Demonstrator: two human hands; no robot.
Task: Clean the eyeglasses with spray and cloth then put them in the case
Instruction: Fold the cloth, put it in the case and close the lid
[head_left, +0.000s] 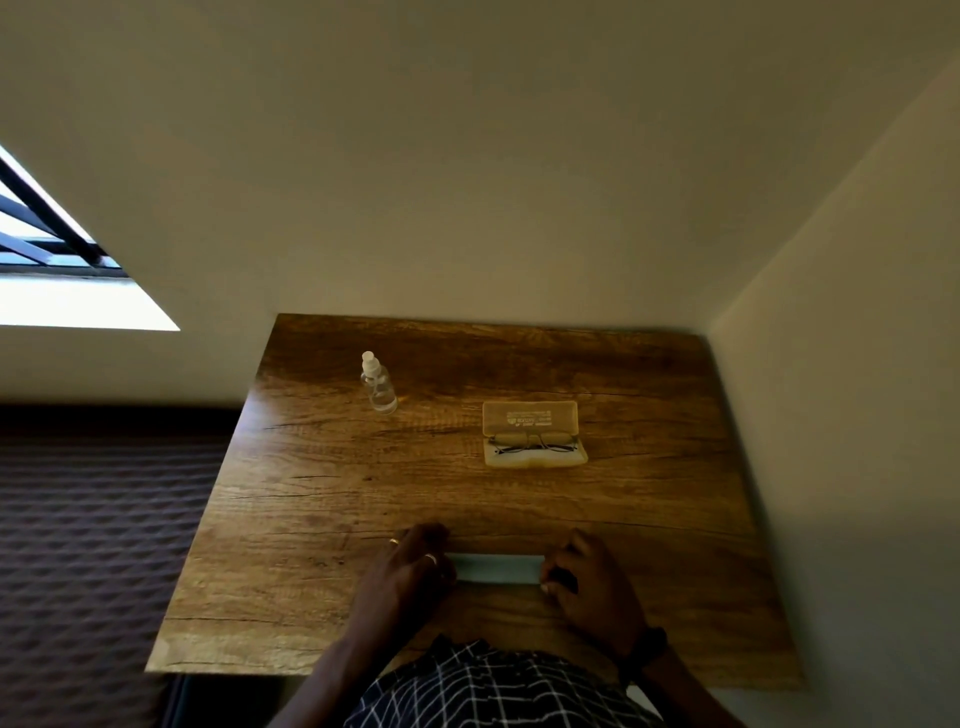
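A pale grey folded cloth lies flat near the table's front edge. My left hand rests on its left end and my right hand pinches its right end. A translucent yellowish glasses case stands open at the middle right of the table, lid tipped back. Dark-framed eyeglasses lie folded inside it. A small clear spray bottle with a white nozzle stands upright at the back left, well away from both hands.
The wooden table is pushed into a corner, with walls behind and to the right. A dark patterned surface lies beyond the left edge. A window is at the upper left.
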